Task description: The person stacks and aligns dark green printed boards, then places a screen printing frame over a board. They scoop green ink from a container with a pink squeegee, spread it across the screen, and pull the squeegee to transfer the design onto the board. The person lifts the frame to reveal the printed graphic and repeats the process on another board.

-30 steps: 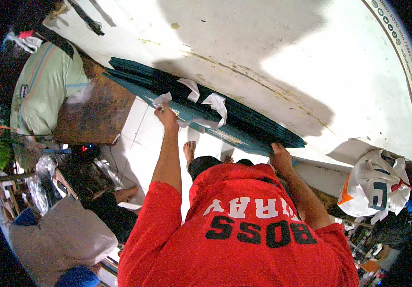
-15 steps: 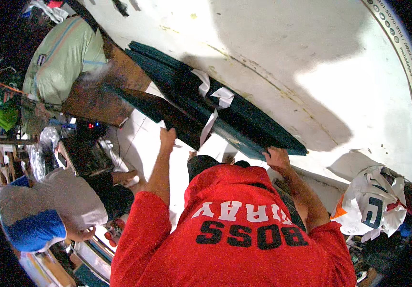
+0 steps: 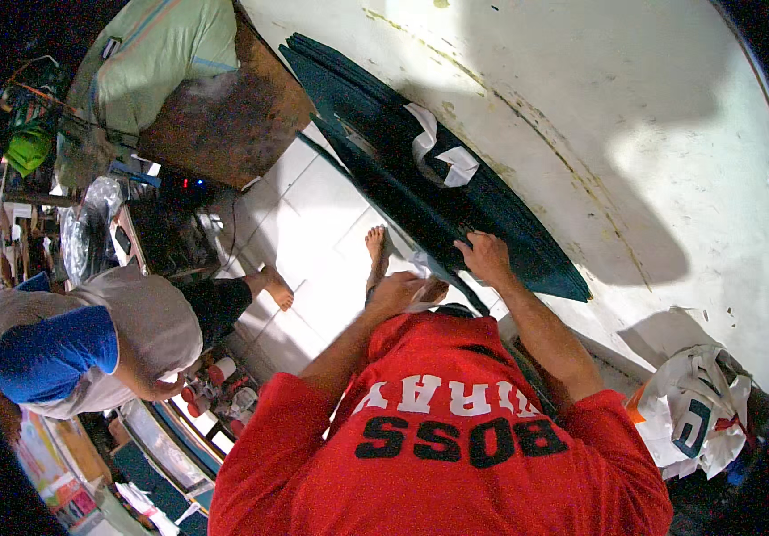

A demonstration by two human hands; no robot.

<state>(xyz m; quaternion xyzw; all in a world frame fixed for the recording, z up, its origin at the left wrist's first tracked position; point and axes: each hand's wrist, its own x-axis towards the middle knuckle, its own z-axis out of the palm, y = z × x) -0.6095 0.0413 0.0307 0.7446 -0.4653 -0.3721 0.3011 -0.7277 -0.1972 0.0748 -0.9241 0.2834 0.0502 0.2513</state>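
Note:
A stack of long, dark teal panels with pointed ends lies along the white surface, with loose white strips on top. A narrow dark panel edge runs along its lower side. My left hand is closed on a pale, crumpled strip beside that edge, low on the stack. My right hand grips the stack's near side, right of my left hand, its fingertips on the dark face.
The white surface spans the upper right. A co-worker is at left, beside cluttered shelves. A pale green sack rests on a brown board. Tiled floor shows below; a white bag is at right.
My left hand has moved right and toward my body. The front panel has swung to edge-on. My right hand has moved up and left along the stack. The view has shifted.

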